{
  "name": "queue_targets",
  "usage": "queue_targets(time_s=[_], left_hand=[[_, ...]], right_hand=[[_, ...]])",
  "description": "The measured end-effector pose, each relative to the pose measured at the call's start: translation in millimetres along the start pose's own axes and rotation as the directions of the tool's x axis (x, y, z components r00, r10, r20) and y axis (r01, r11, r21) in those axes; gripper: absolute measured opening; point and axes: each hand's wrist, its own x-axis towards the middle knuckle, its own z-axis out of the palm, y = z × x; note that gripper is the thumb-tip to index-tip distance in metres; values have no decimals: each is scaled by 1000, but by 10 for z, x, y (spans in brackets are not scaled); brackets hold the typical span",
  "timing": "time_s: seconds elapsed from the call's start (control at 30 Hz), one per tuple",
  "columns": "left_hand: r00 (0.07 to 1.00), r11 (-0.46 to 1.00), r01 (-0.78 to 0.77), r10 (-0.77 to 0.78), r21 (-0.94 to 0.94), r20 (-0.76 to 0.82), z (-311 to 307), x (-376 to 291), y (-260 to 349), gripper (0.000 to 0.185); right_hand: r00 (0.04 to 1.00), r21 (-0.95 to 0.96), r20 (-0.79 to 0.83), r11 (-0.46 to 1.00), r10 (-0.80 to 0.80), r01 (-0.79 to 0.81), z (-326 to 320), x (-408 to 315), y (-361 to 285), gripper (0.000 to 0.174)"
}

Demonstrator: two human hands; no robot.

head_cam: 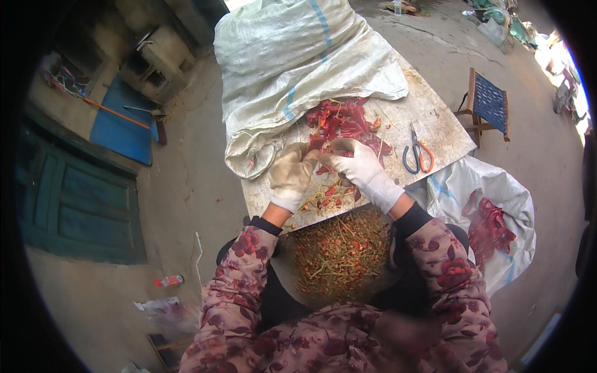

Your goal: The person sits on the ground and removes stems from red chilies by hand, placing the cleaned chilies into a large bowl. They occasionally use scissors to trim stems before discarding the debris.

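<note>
My left hand (pixel 293 171), in a soiled white work glove, has its fingers curled around a dried red chili pepper (pixel 316 141). Close beside it, my gloved right hand (pixel 357 164) bends thumb and fingers toward the left fingertips; whether anything is pinched there is hidden. Both hands are over a worn board (pixel 422 100). A heap of dried red chilies (pixel 343 119) lies just beyond them, at the mouth of a large white woven sack (pixel 284 56). Loose stems, seeds and red scraps (pixel 329 195) are scattered nearer me.
Snips with blue and orange handles (pixel 417 156) lie on the board's right side. Below its near edge, a container holds chili stems (pixel 343 254). An open white sack (pixel 522 224) with red chilies (pixel 492 228) stands at right, near a folding stool (pixel 487 105).
</note>
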Motion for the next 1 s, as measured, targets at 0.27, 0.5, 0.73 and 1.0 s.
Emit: queue_targets(time_s=[0.27, 0.5, 0.73, 1.0], left_hand=[[949, 500, 315, -143, -806, 282, -212, -156, 254, 46], [964, 857, 177, -52, -485, 260, -268, -179, 293, 41], [838, 344, 535, -99, -772, 537, -347, 73, -136, 45], [795, 476, 485, 111, -734, 597, -350, 71, 99, 43]], right_hand=[[910, -575, -90, 767, -405, 285, 47, 56, 86, 46], [915, -734, 94, 594, -392, 329, 191, -90, 97, 39], [864, -609, 163, 640, -477, 468, 108, -139, 17, 30], [811, -662, 110, 566, -575, 491, -24, -84, 95, 63]])
